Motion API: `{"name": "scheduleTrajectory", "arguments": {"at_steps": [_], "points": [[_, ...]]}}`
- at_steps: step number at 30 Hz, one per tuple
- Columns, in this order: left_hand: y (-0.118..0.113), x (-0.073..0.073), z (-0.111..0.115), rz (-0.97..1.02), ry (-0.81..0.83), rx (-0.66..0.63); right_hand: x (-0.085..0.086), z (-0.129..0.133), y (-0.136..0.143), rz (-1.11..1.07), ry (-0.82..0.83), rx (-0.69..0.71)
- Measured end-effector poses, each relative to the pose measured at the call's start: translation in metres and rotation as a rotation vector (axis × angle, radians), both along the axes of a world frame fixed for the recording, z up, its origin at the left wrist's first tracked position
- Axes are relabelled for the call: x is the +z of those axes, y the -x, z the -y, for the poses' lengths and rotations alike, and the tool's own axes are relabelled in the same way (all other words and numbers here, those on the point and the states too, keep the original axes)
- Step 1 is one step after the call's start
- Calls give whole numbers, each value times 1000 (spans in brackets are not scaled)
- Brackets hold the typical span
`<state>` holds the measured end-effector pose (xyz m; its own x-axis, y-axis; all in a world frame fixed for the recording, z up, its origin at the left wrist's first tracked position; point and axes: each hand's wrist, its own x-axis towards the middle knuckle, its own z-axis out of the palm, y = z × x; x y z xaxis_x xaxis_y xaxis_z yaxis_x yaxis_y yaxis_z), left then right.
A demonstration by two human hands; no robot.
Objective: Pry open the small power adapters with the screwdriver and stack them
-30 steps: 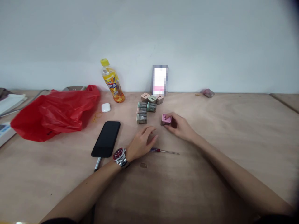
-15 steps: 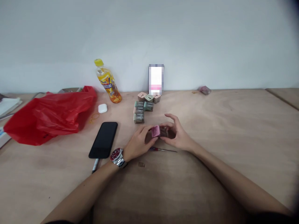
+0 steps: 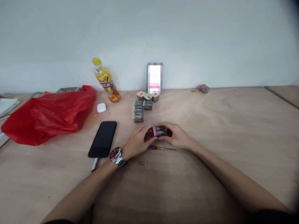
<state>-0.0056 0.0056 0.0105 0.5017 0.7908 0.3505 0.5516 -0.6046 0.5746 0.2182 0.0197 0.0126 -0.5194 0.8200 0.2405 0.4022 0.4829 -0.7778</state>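
Observation:
Between my two hands is a small pencil sharpener with a pink top and a dark see-through body (image 3: 159, 131). My left hand (image 3: 138, 140) grips its pink end between thumb and fingers. At the other end, my right hand (image 3: 178, 135) has its thumb and fingers closed on the body. A thin screwdriver (image 3: 164, 148) with a red and blue handle lies on the table just below the hands. Beyond them, several similar sharpeners (image 3: 138, 117) lie on their sides, and three more sharpeners (image 3: 148, 96) stand upright with two-holed tops showing.
A phone with a lit screen (image 3: 155, 77) leans against the wall. To the left are a black phone (image 3: 102, 139), a white earbud case (image 3: 101, 107), a drink bottle (image 3: 106, 81) and a red plastic bag (image 3: 51, 115). A wrapped pinkish item (image 3: 204, 88) sits by the wall at right.
The sharpener has turned so its clear side faces up. My right hand's raised fingers have come down and closed around its end.

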Motion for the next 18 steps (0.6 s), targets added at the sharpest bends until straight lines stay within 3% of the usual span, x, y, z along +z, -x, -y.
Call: {"name": "scheduleTrajectory", "arguments": {"at_steps": [9, 18], "points": [[-1, 8, 1, -68, 79, -91, 3, 0, 0, 45, -49, 35], [1, 3, 1, -77, 76, 15, 2, 1, 0, 21, -68, 22]]}}
